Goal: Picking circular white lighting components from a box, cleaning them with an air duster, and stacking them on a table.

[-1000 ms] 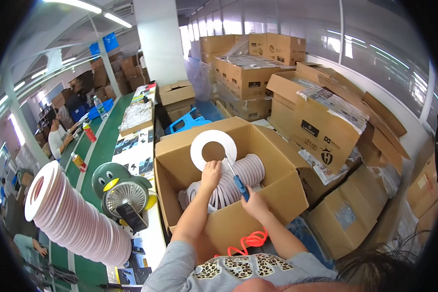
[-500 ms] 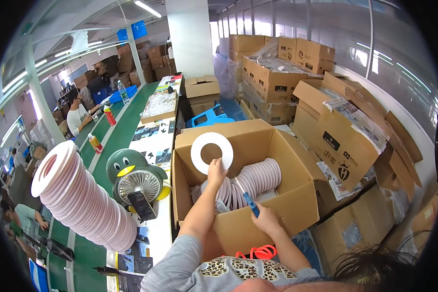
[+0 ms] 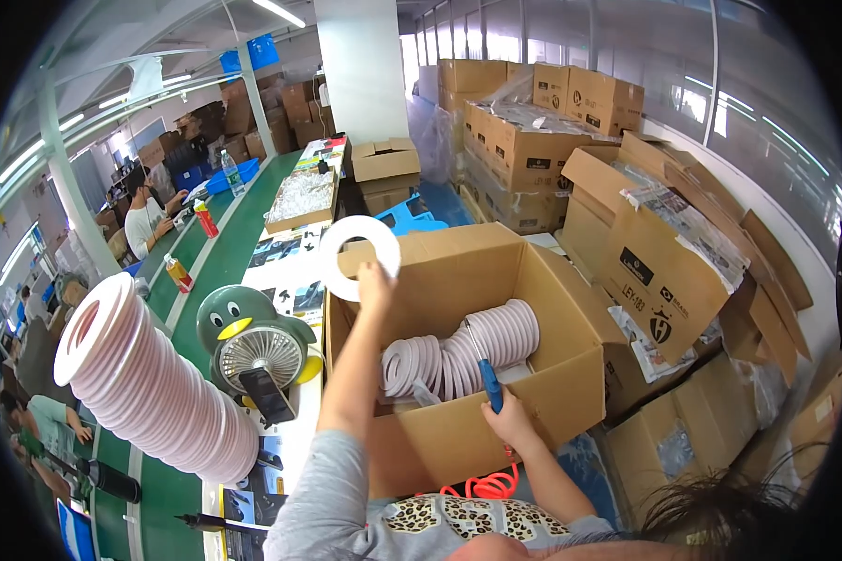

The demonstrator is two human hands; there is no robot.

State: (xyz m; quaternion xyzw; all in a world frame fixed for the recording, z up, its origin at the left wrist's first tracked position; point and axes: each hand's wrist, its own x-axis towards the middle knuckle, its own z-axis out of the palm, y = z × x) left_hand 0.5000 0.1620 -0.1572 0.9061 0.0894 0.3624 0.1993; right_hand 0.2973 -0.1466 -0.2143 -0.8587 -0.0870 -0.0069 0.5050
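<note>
A flat white ring [image 3: 329, 260] is pinched at its lower edge by my left hand [image 3: 375, 286], which is raised over the left edge of an open cardboard box [image 3: 477, 441]. In my right hand [image 3: 509, 421] is a blue-handled tool [image 3: 490, 381] with a thin metal shaft. An orange-red coiled cord [image 3: 485, 486] hangs below that hand. The shaft's far end points at rows of similar white rings [image 3: 507, 337] lying on their sides in the box; whether it touches them I cannot tell. Left of the box stands a tall leaning stack of white rings [image 3: 164, 388].
A penguin-shaped fan [image 3: 288, 329] with a phone [image 3: 268, 396] leaning on it stands between stack and box. A green conveyor [image 3: 220, 234] runs along the left, with bottles on it. Large cartons [image 3: 669, 266] crowd the right. A co-worker [image 3: 145, 224] sits across the conveyor.
My left hand has carried the ring left and upward, from over the box's inside to its left edge. My right hand has shifted slightly, with the tool now more upright.
</note>
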